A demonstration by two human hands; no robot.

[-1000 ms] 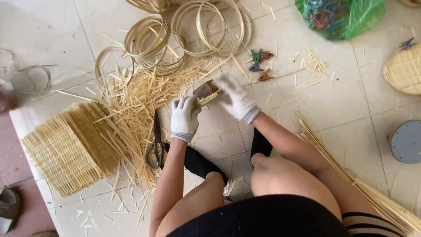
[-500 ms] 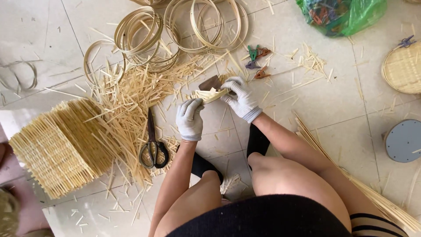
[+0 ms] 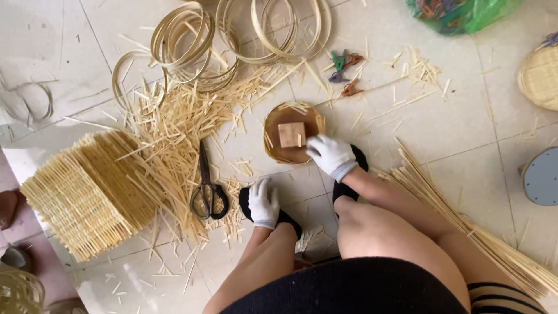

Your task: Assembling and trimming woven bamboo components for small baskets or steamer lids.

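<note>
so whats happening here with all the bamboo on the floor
A person sits on a tiled floor among bamboo craft materials. The right hand, in a white glove, rests on the edge of a round woven base with a small wooden block on it. The gloved left hand rests low by the foot, empty. Scissors lie beside a heap of cut splints, with bamboo hoops above and a stack of woven mats at left.

Scissors [image 3: 206, 189] and splints [image 3: 174, 125] leftward
</note>
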